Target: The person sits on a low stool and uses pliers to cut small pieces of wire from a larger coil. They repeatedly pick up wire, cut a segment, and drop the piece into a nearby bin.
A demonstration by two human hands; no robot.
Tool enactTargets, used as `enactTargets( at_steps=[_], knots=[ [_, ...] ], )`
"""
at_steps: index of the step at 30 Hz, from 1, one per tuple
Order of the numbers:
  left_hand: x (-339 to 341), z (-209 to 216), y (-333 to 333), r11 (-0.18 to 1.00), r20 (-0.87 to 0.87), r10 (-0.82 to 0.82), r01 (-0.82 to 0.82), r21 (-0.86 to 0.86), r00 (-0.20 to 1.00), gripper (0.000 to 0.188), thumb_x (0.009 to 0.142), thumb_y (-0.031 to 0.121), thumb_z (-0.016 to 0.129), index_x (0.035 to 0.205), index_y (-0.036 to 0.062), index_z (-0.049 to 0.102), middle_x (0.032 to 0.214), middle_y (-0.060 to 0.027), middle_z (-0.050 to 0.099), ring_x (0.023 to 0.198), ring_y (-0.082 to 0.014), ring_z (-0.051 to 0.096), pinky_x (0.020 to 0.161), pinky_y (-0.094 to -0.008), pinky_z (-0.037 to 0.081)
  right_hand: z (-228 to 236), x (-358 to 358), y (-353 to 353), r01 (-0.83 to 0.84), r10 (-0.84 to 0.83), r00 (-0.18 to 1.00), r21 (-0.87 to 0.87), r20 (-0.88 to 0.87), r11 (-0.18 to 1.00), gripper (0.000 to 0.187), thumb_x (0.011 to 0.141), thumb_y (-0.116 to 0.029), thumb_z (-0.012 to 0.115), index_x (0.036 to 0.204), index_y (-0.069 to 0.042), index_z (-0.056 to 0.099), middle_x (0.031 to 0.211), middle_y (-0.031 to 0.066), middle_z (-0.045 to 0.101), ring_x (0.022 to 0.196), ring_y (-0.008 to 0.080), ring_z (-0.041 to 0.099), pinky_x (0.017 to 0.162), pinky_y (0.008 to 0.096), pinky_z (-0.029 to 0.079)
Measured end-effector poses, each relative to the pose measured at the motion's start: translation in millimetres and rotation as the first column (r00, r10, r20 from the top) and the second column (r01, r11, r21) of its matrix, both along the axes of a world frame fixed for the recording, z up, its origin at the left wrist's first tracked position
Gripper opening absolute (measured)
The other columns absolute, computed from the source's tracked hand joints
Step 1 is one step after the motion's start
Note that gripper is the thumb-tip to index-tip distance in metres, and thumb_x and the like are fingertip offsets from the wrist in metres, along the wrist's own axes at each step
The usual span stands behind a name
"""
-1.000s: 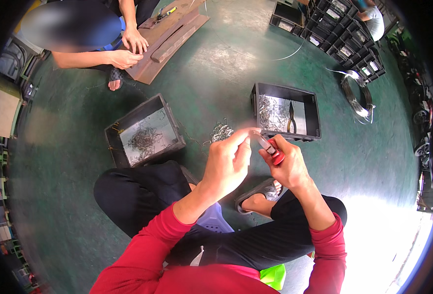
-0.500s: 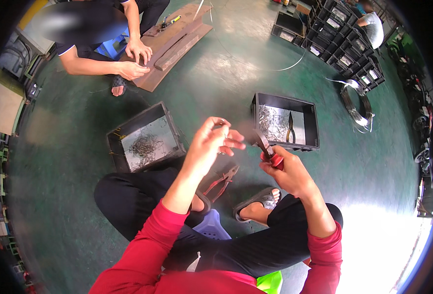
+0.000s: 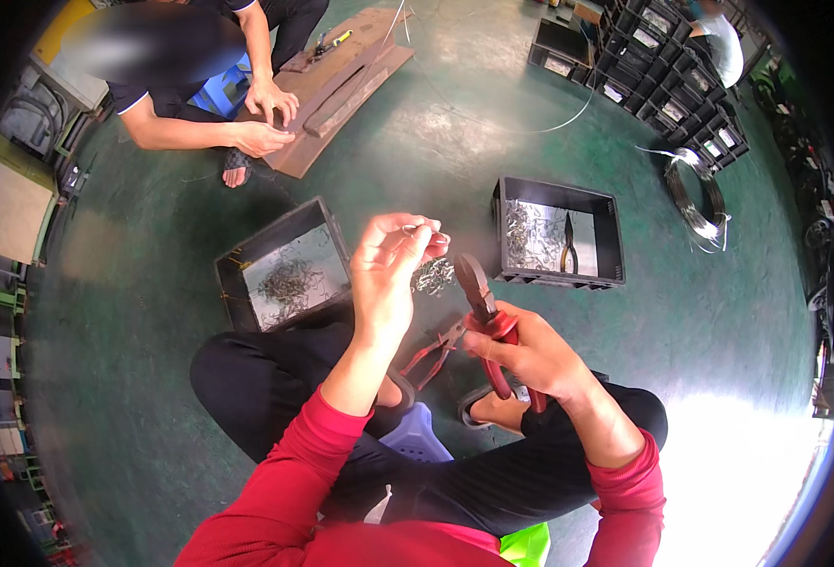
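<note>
With thumb and fingertips pinched together, my left hand (image 3: 386, 274) holds what looks like a small bent piece of wire (image 3: 411, 229). My right hand (image 3: 538, 357) is wrapped around red-handled cutting pliers (image 3: 476, 288), whose dark jaws point up and away from me. The jaws are apart from the left hand's fingers, a little to their right. Beyond them on the floor lies a small heap of shiny bent wire pieces (image 3: 433, 276), partly covered by the left hand. A second pair of red-handled pliers (image 3: 428, 357) rests on the floor between my feet.
A black crate (image 3: 233, 295) with wire pieces stands left; another (image 3: 604, 203), at right, also holds dark pliers (image 3: 569, 244). Far right are a wire coil (image 3: 696, 203) and stacked crates (image 3: 646, 66). Another person's hands (image 3: 271, 118) work over a brown board (image 3: 289, 163).
My left hand's spread fingers have closed into a pinch. My right hand has come nearer and slightly left with the pliers. The wire heap behind the left hand now shows.
</note>
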State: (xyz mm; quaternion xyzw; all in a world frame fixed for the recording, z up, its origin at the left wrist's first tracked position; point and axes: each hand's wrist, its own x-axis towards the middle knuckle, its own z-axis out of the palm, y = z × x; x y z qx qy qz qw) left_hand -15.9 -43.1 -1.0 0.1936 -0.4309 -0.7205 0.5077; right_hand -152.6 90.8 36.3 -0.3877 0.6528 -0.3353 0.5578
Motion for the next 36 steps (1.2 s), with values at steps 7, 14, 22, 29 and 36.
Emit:
enactTargets(
  at_steps=[7,14,22,29,36],
  knots=[
    [-3,7,9,0.983,-0.052,0.070,-0.078,-0.165,0.996,0.007,0.092,-0.001,0.058,0.099,0.0018,0.058,0.105,-0.0159,0.065,0.096,-0.0273,0.067,0.087,-0.0386,0.056,4,1,-5,0.008,-0.006,1.000,-0.039,0.027,0.999,0.037,0.089,-0.033,0.065,0.107,0.000,0.061,0.089,0.0118,0.067,0.083,0.0178,0.062,0.078,0.0323,0.048],
    [-3,1,11,0.958,-0.031,0.100,-0.105,-0.266,0.994,0.007,0.091,-0.002,0.058,0.097,0.0025,0.057,0.108,-0.0167,0.064,0.098,-0.0294,0.067,0.086,-0.0408,0.056,3,2,-5,0.027,-0.025,0.999,-0.085,0.021,0.996,0.038,0.088,-0.033,0.066,0.106,-0.001,0.061,0.087,0.0121,0.067,0.080,0.0170,0.062,0.077,0.0324,0.048],
    [-3,12,7,0.979,0.089,0.060,-0.041,-0.200,0.994,0.027,0.095,0.004,0.055,0.121,-0.0017,0.056,0.109,-0.0147,0.064,0.102,-0.0242,0.065,0.092,-0.0375,0.053,4,-12,1,0.031,-0.132,0.902,-0.243,-0.412,0.970,0.025,0.086,-0.017,0.070,0.100,-0.001,0.057,0.080,0.0129,0.065,0.076,0.0235,0.062,0.071,0.0348,0.049],
    [13,18,7,0.954,0.459,-0.220,0.287,-0.082,0.861,0.021,0.095,0.013,0.060,0.103,-0.0049,0.068,0.082,-0.0078,0.068,0.073,-0.0117,0.063,0.069,-0.0255,0.052,-9,-22,4,0.020,-0.197,0.820,-0.317,-0.538,0.948,0.026,0.083,-0.017,0.072,0.098,-0.002,0.056,0.081,0.0205,0.065,0.080,0.0415,0.062,0.068,0.0423,0.048],
    [10,16,11,0.954,0.607,0.079,0.117,-0.275,0.791,0.012,0.089,0.004,0.064,0.099,-0.0025,0.068,0.081,-0.0070,0.069,0.068,-0.0102,0.063,0.062,-0.0237,0.051,-7,-17,2,0.050,-0.133,0.900,-0.204,-0.415,0.978,0.033,0.085,-0.020,0.070,0.109,-0.001,0.057,0.091,0.0201,0.067,0.089,0.0338,0.066,0.077,0.0383,0.049]
  ],
)
